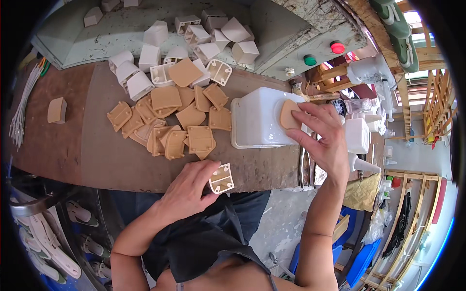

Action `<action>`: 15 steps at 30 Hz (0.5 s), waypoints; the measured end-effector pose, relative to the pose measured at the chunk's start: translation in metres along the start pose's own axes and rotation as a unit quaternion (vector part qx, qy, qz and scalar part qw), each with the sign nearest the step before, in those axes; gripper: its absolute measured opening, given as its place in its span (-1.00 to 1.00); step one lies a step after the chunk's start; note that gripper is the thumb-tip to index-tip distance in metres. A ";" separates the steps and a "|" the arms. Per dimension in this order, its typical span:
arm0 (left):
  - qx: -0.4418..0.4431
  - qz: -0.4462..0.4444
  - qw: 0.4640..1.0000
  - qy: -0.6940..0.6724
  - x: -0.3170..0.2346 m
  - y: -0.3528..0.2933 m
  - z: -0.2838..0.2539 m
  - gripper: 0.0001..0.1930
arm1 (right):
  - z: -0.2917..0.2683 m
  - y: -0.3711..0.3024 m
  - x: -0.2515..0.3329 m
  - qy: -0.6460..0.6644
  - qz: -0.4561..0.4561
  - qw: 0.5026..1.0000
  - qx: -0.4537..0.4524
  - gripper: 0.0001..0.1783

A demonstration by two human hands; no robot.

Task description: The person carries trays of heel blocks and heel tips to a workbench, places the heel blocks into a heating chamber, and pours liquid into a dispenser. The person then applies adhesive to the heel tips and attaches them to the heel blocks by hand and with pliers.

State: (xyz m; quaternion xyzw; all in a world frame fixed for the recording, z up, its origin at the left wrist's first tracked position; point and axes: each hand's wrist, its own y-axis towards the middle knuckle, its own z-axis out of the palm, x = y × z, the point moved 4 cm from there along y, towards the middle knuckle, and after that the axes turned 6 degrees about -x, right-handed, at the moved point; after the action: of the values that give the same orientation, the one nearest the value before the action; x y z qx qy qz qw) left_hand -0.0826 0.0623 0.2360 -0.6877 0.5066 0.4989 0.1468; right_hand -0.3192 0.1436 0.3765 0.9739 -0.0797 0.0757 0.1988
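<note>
My left hand (pixel 185 188) grips a small white hollow plastic block (pixel 222 178) at the table's near edge, its open ribbed side with round corner posts facing up. Between the thumb and fingers of my right hand (pixel 323 136) is a tan cap (pixel 289 115), flat with rounded edges. It is held at the right end of a white translucent plastic tub (pixel 257 116); whether the two touch I cannot tell. A heap of similar tan caps (pixel 189 116), some showing pegs, lies left of the tub. Behind the heap are several white blocks (pixel 140 85).
More white blocks (pixel 196 35) sit on a grey-green metal machine (pixel 281 34) with red (pixel 337 47) and green (pixel 309 60) buttons. One block with a tan face (pixel 57 110) stands alone at left, near a bundle of white ties (pixel 25 104). Bottles (pixel 357 136) crowd the right. Shoes (pixel 58 242) rest lower left.
</note>
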 end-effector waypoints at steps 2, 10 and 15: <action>0.008 -0.001 1.000 -0.009 0.004 0.000 0.000 -0.29 | 0.001 0.002 0.000 -0.006 0.013 1.000 -0.008 -0.61; 0.018 -0.005 1.000 -0.025 0.003 0.003 0.002 -0.31 | -0.010 -0.013 0.004 -0.027 0.053 0.998 -0.016 -0.60; 0.010 -0.004 1.000 -0.018 0.001 0.005 0.000 -0.30 | -0.009 -0.016 0.009 -0.043 0.058 0.997 -0.017 -0.60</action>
State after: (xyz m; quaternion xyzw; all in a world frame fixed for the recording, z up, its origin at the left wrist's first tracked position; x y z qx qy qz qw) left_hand -0.0869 0.0601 0.2368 -0.6791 0.5063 0.5055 0.1642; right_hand -0.3084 0.1602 0.3801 0.9665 -0.1457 0.0435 0.2067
